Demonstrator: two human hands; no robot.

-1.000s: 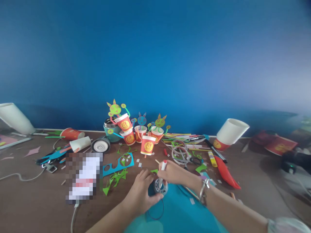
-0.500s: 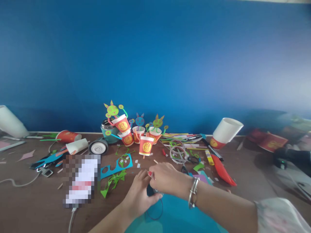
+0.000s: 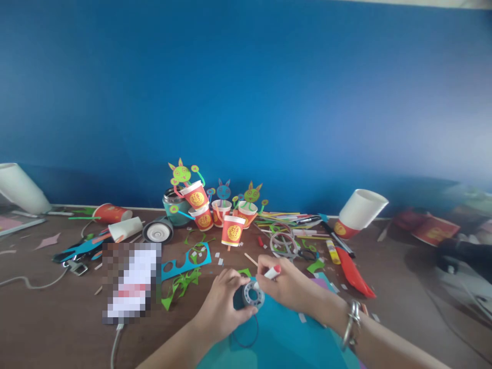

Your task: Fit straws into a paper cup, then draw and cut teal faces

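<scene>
My left hand (image 3: pixel 225 302) is closed round a grey ring with small openings about its rim (image 3: pixel 254 295), pressing it down on a sheet of blue paper (image 3: pixel 282 335). In my right hand (image 3: pixel 282 287) is a white marker with a red end (image 3: pixel 272 272). Its lower end points toward the upper right part of the ring; my fingers hide the tip. A thin dark circle (image 3: pixel 246 347) shows on the blue paper just below the ring, partly covered by my left hand.
Paper cups with animal cut-outs (image 3: pixel 202 218) stand at the back. Left of the paper are green scraps (image 3: pixel 183 282) and a pixelated phone-like object (image 3: pixel 132 282). Scissors (image 3: pixel 307 254), a glue stick (image 3: pixel 332 252), a red plastic piece (image 3: pixel 351 271) and stacked cups (image 3: pixel 359 212) are right.
My right hand has shifted right and turned, no longer crossing over the left; the marker and ring now show plainly. The left hand stays on the ring.
</scene>
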